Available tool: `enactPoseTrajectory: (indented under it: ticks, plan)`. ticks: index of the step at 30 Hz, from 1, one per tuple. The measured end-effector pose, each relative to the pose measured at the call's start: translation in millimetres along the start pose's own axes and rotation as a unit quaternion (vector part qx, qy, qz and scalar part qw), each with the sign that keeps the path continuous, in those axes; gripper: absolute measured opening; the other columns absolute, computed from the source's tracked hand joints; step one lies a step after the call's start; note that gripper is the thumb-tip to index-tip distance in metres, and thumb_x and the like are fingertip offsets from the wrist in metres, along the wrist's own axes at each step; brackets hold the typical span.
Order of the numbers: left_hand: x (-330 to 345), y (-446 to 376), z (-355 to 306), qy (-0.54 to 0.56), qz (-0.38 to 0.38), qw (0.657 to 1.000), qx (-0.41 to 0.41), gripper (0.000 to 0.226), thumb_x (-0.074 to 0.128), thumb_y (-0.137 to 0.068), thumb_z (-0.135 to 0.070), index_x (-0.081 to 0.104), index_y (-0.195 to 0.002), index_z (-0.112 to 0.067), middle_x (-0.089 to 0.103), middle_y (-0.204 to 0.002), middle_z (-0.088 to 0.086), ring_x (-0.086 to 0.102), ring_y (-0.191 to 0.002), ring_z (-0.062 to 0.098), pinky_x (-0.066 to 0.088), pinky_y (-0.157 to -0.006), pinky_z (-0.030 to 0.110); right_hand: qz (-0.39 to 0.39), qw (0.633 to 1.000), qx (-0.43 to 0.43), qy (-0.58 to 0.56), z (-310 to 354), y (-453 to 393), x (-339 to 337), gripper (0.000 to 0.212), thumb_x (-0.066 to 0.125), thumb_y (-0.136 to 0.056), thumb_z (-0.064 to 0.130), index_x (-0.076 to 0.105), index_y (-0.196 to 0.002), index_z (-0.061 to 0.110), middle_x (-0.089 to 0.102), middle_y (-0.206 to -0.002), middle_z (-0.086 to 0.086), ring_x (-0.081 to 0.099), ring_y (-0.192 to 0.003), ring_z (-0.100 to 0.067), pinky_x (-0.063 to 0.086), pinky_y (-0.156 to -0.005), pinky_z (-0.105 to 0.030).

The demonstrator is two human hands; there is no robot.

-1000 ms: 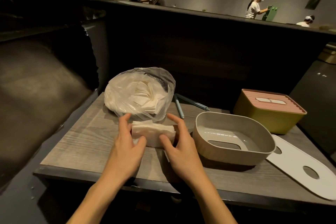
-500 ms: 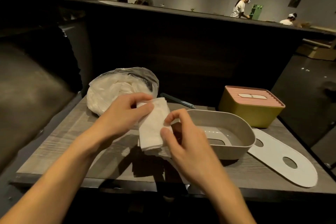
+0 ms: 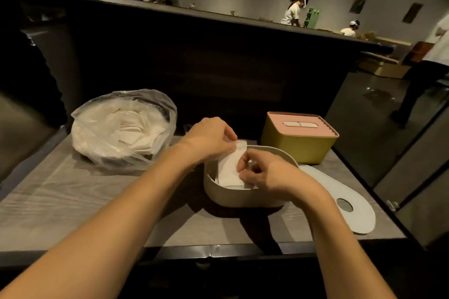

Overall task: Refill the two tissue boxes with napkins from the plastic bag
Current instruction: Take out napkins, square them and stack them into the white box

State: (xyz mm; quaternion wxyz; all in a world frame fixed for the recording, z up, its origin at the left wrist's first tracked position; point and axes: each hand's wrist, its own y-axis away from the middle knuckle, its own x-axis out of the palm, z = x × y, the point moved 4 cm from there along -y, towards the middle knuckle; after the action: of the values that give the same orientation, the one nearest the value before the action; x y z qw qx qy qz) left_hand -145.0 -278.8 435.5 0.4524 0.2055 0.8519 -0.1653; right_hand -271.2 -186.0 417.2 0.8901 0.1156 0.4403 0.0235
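Your left hand (image 3: 209, 137) and right hand (image 3: 261, 172) both pinch a stack of napkins (image 3: 229, 168), holding it tilted inside the open beige tissue box (image 3: 243, 198) near the middle of the table (image 3: 60, 196). The plastic bag (image 3: 124, 128) of napkins lies far left. The lidded yellow tissue box (image 3: 300, 137) stands far right, and a white lid (image 3: 345, 201) lies just right of the open box.

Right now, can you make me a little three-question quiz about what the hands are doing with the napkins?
1. True or false: both hands hold the napkin stack over the grey box.
2. Which lid is off? A) white lid B) pink lid
3. Fill in: the plastic bag lies to the ___ of the grey box.

Key: 1 true, left hand and right hand; 2 A; 3 left.
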Motion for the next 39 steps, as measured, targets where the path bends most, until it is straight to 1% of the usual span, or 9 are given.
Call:
enactPoseTrajectory:
  ticks: [4,7,10,13,16,21,26,31,39]
  plan:
    - [0.3,5.4,-10.9,-0.162,-0.067,0.983,0.054,0.046,0.079,-0.086,-0.043,0.065,-0.127,-0.026,0.065,-0.121,-0.004,0.063,-0.109,0.017,0.053,-0.091,0.034,0.074,0.995,0.021,0.068,-0.5,-10.7,-0.1,0.010,0.063,-0.102,0.020,0.060,-0.101,0.029,0.062,-0.101,0.009,0.059,-0.099,-0.014,0.045,-0.085,-0.029]
    - [5.4,9.7,-21.0,-0.258,-0.083,0.956,0.116,0.033,0.075,-0.089,-0.046,0.061,-0.112,-0.027,0.062,-0.113,-0.002,0.055,-0.095,0.016,0.044,-0.083,0.032,0.105,0.988,0.034,0.110,-1.9,-17.7,2.0,0.011,0.064,-0.101,0.023,0.060,-0.098,0.032,0.063,-0.118,0.001,0.058,-0.110,-0.021,0.045,-0.091,-0.033]
    - [7.7,14.3,-22.7,-0.287,-0.080,0.944,0.139,0.031,0.073,-0.090,-0.045,0.046,-0.092,-0.028,0.059,-0.100,-0.004,0.048,-0.086,0.016,0.040,-0.084,0.033,0.111,0.984,0.036,0.131,-1.6,-22.7,6.2,0.011,0.065,-0.101,0.024,0.060,-0.096,0.032,0.063,-0.119,0.000,0.058,-0.111,-0.021,0.043,-0.090,-0.030]
    - [10.0,17.1,-23.7,-0.311,-0.076,0.937,0.142,0.033,0.072,-0.091,-0.044,0.045,-0.088,-0.026,0.059,-0.091,-0.004,0.058,-0.087,0.018,0.043,-0.089,0.036,0.119,0.981,0.042,0.146,-0.1,-24.2,8.6,0.012,0.064,-0.102,0.022,0.060,-0.096,0.032,0.063,-0.123,-0.001,0.057,-0.113,-0.021,0.043,-0.092,-0.029]
    - [11.3,16.2,-22.5,-0.324,-0.070,0.933,0.140,0.033,0.072,-0.090,-0.047,0.046,-0.088,-0.027,0.057,-0.090,-0.005,0.055,-0.084,0.017,0.040,-0.091,0.038,0.123,0.977,0.044,0.168,0.5,-24.5,7.7,0.015,0.063,-0.101,0.022,0.058,-0.095,0.034,0.062,-0.126,-0.001,0.058,-0.115,-0.022,0.047,-0.099,-0.033]
    - [10.6,15.7,-15.4,-0.292,-0.047,0.944,0.144,0.028,0.071,-0.092,-0.047,0.049,-0.089,-0.030,0.048,-0.096,-0.009,0.058,-0.098,0.016,0.039,-0.092,0.038,0.103,0.977,0.055,0.178,1.0,-23.6,7.6,0.027,0.065,-0.100,0.020,0.054,-0.123,0.026,0.061,-0.132,-0.005,0.057,-0.116,-0.024,0.048,-0.099,-0.036]
    - [11.8,16.6,-8.1,-0.254,-0.075,0.953,0.149,0.015,0.065,-0.098,-0.037,0.066,-0.108,-0.027,0.060,-0.106,-0.007,0.059,-0.105,0.016,0.045,-0.094,0.037,0.102,0.979,0.031,0.173,4.2,-26.7,5.2,0.022,0.066,-0.100,0.016,0.060,-0.120,0.023,0.062,-0.131,-0.002,0.056,-0.110,-0.019,0.046,-0.091,-0.028]
    - [10.9,14.6,-6.9,-0.258,-0.079,0.951,0.149,0.016,0.063,-0.099,-0.035,0.069,-0.112,-0.029,0.069,-0.109,-0.008,0.063,-0.107,0.014,0.044,-0.100,0.038,0.088,0.980,0.036,0.174,4.4,-28.2,3.6,0.023,0.066,-0.101,0.023,0.062,-0.123,0.023,0.063,-0.131,-0.001,0.058,-0.118,-0.022,0.048,-0.101,-0.033]
    - [20.4,10.3,-3.1,-0.266,0.019,0.952,0.151,0.032,0.059,-0.102,-0.030,0.064,-0.133,-0.031,0.070,-0.123,-0.007,0.062,-0.114,0.016,0.040,-0.108,0.041,0.052,0.981,0.037,0.183,7.5,-20.7,-6.3,0.040,0.054,-0.101,0.002,0.071,-0.125,0.029,0.065,-0.134,0.003,0.060,-0.122,-0.019,0.051,-0.099,-0.030]
